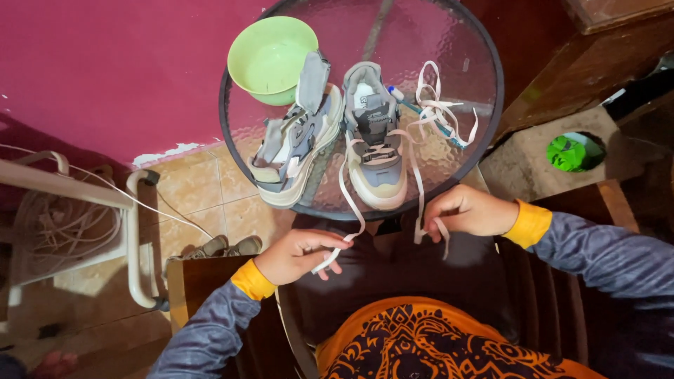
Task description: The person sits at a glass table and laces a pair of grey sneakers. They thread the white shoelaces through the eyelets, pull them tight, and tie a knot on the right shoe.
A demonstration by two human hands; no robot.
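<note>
The grey-and-beige laced sneaker [379, 151] stood toe-toward the person near the edge of the round glass-topped table [484, 140], within easy reach. Each hand pinched one end of its pale flat lace [349, 203] — left hand [298, 254] and right hand [465, 210], fingers clamped — drawing both ends evenly taut. Its unlaced twin sneaker [295, 144] leaned beside a light-green plastic bowl [270, 56]; a loose spare lace [439, 105] lay apart.
</note>
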